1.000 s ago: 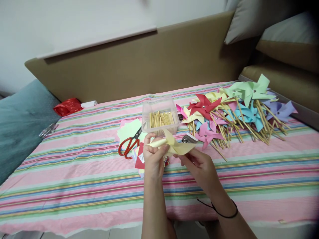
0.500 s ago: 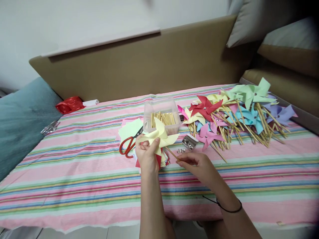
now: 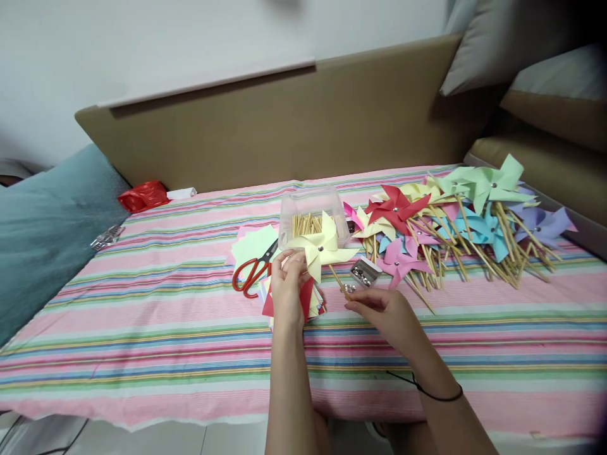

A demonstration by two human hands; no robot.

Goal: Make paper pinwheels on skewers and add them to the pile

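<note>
Yellow pinwheel (image 3: 324,251) held above striped cloth (image 3: 190,322), about midway between side edges. Stick (image 3: 338,279) slants from blades (image 3: 341,255) toward cloth's near right corner; right hand (image 3: 386,313) clamped on lower end. Left hand (image 3: 288,281) nearer blades; whether pinching, cannot tell.

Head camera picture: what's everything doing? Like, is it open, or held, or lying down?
Yellow pinwheel: on its stick, held up
Left hand: fingers at a blade, grip unclear
Right hand: pinching the stick
Clear box: open, holding sticks
Small box: open, metal bits inside
Scissors: lying down
Other pinwheels: on sticks, piled up
Red bag: crumpled
</note>
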